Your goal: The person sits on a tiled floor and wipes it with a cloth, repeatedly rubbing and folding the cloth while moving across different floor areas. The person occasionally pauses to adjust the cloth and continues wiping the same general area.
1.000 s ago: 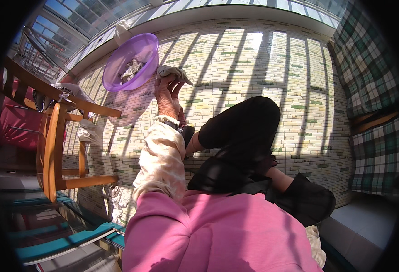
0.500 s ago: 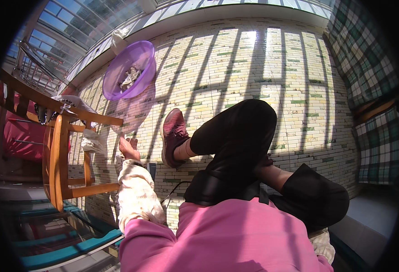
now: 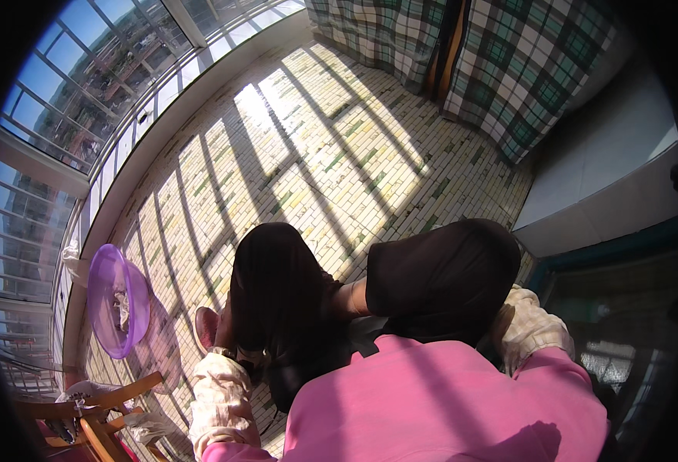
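Note:
My left arm, in a cream sleeve (image 3: 219,393), reaches forward beside my left leg. Skin shows just past its cuff near a dark red shoe (image 3: 206,327), but I cannot tell hand from ankle there. On the other side, the right cream sleeve (image 3: 535,327) bends in against my right knee. My right hand is tucked behind the black trouser leg (image 3: 443,277), its fingers hidden. Nothing held shows at either cuff. Both knees are bent up in front of my pink top (image 3: 439,393).
A purple basin (image 3: 100,308) with crumpled pale cloth inside stands on the tiled floor (image 3: 300,185) at left. A wooden chair (image 3: 96,435) is at lower left. Barred windows run along the left. Plaid curtains (image 3: 524,69) hang at far right, above a pale ledge (image 3: 601,185).
My view has swung to the right, so the basin and chair now sit lower and farther left. The left hand, open beside the chair before, no longer shows clearly. The right sleeve shows more.

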Demonstrator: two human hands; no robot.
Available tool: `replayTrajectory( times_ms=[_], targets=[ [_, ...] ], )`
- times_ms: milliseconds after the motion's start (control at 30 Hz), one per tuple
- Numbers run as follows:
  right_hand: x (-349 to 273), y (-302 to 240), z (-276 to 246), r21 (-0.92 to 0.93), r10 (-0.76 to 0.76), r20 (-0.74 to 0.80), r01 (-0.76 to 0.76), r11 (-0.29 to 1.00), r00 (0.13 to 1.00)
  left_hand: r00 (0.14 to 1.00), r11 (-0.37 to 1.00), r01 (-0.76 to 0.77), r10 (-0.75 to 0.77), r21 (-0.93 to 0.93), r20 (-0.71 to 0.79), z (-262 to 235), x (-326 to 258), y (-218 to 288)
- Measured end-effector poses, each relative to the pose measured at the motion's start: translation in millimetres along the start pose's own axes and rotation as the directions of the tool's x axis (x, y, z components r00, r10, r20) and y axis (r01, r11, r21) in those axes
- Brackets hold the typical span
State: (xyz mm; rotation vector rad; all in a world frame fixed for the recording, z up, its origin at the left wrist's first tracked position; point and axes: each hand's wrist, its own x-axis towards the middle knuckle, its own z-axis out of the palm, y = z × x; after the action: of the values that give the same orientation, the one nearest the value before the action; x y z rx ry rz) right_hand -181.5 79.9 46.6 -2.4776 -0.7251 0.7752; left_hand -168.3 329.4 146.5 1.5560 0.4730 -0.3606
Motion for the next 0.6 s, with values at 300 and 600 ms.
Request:
replayTrajectory(
  times_ms=[300, 600],
  targets=[
    [7.6, 8.2, 5.7, 0.076, -0.053, -0.038, 0.056, 0.996, 0.998, 0.980, 0.973, 0.176, -0.159, 0.148, -0.116, -57.6, -33.1, -21.0],
    [17.5, 18.8, 6.2, 0.200, -0.139, -0.037, 0.144, 0.969, 0.990, 0.892, 0.920, 0.367, -0.306, 0.136, -0.332, -110.6, -90.8, -41.5]
  ],
)
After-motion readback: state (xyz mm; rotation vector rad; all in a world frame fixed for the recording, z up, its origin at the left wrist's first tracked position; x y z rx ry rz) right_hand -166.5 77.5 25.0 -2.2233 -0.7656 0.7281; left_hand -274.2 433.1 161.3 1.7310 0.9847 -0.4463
